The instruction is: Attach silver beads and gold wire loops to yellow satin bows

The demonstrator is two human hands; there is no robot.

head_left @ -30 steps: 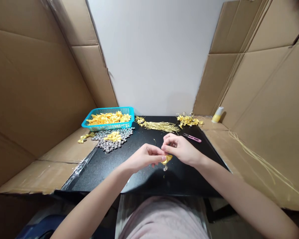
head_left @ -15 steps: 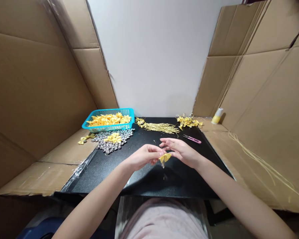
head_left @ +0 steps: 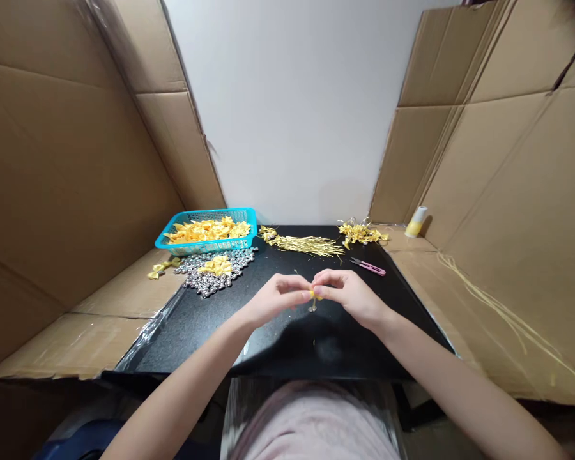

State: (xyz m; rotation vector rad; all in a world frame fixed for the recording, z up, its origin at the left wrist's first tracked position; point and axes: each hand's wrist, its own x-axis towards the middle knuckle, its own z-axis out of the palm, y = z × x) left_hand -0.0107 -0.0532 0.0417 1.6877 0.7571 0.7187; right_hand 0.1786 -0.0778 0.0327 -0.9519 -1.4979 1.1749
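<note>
Pinching a yellow bow (head_left: 319, 297), the left hand (head_left: 278, 299) and right hand (head_left: 349, 295) mostly hide it, with pink snips (head_left: 372, 268), yellow strings (head_left: 309, 245) and silver beads (head_left: 208, 283) beyond.

We get bright light, glare on the desk (head_left: 191, 326) toward seven o'clock, soft shadow at six, stretched edges
</note>
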